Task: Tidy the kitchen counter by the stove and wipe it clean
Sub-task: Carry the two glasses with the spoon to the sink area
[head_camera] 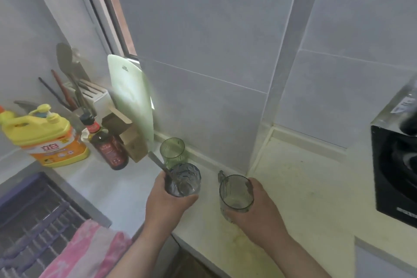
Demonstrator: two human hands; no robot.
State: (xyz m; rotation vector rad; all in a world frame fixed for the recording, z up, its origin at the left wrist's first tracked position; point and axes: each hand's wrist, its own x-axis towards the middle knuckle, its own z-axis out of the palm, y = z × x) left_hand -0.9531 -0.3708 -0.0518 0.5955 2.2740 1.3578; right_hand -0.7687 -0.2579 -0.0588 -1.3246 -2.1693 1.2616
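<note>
Glass (186,179) in left grip (165,203), green mug (235,194) in right grip (257,214), near wall corner (253,153)

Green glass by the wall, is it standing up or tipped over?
Standing up. The green glass rests on its base on the counter, with its open rim facing up.

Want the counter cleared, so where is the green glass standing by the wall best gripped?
Grip the green glass round its upper side wall, coming from its right: it stands upright, no handle shows, the cutting board crowds its left and the wall is behind.
</note>
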